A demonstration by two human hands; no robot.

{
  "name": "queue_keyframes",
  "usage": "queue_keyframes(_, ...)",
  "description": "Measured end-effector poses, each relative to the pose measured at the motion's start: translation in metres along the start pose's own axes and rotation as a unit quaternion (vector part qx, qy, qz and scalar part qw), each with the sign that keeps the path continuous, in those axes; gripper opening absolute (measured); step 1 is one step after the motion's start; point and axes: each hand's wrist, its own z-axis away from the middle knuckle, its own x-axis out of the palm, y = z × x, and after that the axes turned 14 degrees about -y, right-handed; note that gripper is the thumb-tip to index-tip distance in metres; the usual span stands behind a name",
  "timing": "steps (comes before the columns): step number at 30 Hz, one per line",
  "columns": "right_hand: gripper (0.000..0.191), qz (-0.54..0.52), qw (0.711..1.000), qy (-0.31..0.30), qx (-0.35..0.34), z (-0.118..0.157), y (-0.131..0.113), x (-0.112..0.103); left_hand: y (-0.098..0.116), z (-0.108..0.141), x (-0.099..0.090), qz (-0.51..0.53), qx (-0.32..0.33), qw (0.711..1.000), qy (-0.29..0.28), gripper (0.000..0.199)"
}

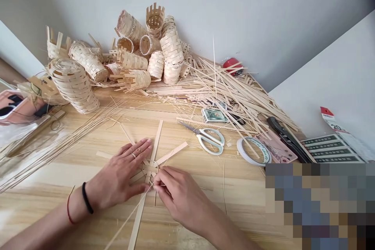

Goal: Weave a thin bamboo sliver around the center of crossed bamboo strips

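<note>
Flat pale wooden strips cross one another on the table like the spokes of a star. Around their crossing runs a thin strand in a small ring. My left hand lies over the left side of the crossing, its fingers stretched out flat on the strips. At the right of the crossing, my right hand pinches the thin strand between thumb and forefinger. Part of the crossing and several spoke ends are hidden beneath my left hand.
White-handled scissors and a tape roll lie to the right. Woven baskets are heaped at the back, beside piled loose strips. Thin strands lie left. A black-handled cutter rests far right.
</note>
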Motion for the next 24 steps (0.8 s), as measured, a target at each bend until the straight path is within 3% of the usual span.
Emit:
queue_keyframes(2, 0.017, -0.005, 1.0, 0.022, 0.003, 0.0, 0.002, 0.002, -0.004, 0.003, -0.012, 0.056, 0.003, 0.998, 0.011, 0.072)
queue_keyframes(6, 0.019, -0.015, 0.999, 0.044, 0.007, 0.0, 0.004, 0.005, 0.006, 0.008, -0.034, 0.138, -0.064, 0.983, 0.101, 0.022)
queue_keyframes(9, 0.021, -0.018, 0.999, 0.047, 0.012, 0.0, 0.004, 0.006, 0.023, 0.006, -0.032, 0.146, -0.043, 0.986, 0.069, 0.027)
queue_keyframes(12, 0.02, -0.017, 0.998, 0.054, 0.01, -0.001, 0.004, 0.009, 0.037, 0.0, -0.017, 0.114, -0.015, 0.993, 0.026, 0.025)
queue_keyframes(17, 0.021, -0.008, 0.999, 0.046, 0.008, -0.003, 0.006, 0.009, 0.043, -0.005, 0.004, 0.09, -0.009, 0.995, 0.041, 0.011)
queue_keyframes(24, 0.021, 0.001, 0.999, 0.04, 0.027, -0.001, 0.007, 0.005, 0.044, -0.003, 0.012, 0.074, -0.001, 0.997, 0.032, 0.018)
